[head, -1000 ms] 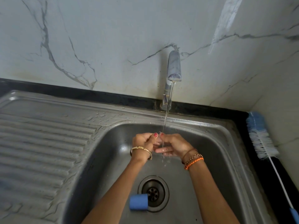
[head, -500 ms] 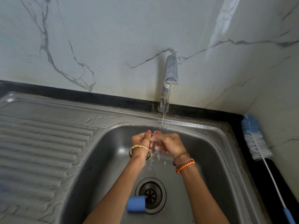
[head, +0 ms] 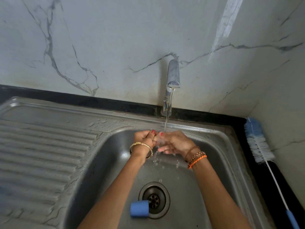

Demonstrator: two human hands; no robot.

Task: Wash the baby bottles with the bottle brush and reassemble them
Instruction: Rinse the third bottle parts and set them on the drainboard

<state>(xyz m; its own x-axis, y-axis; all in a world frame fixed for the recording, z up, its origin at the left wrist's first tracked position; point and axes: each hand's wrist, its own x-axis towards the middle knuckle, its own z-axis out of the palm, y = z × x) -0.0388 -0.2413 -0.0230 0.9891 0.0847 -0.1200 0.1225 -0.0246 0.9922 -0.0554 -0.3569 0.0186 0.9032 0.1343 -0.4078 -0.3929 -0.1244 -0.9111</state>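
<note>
No writing shows anywhere. Under the tap (head: 173,75), the left hand (head: 144,139) and right hand (head: 175,142) pinch a small clear part (head: 159,140), too blurred to identify. A blue cap (head: 139,208) lies beside the drain (head: 154,199); the bottle brush (head: 259,142) rests far right, its handle cut off.

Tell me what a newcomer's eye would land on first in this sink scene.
First, the two hands, left hand and right hand, meeting under the thin stream from the tap at the back of the sink, pinching a small clear piece too blurred to name. Next, the blue cap lying on its side by the drain. Last, the bottle brush lying on the black counter to the right of the sink.
</note>
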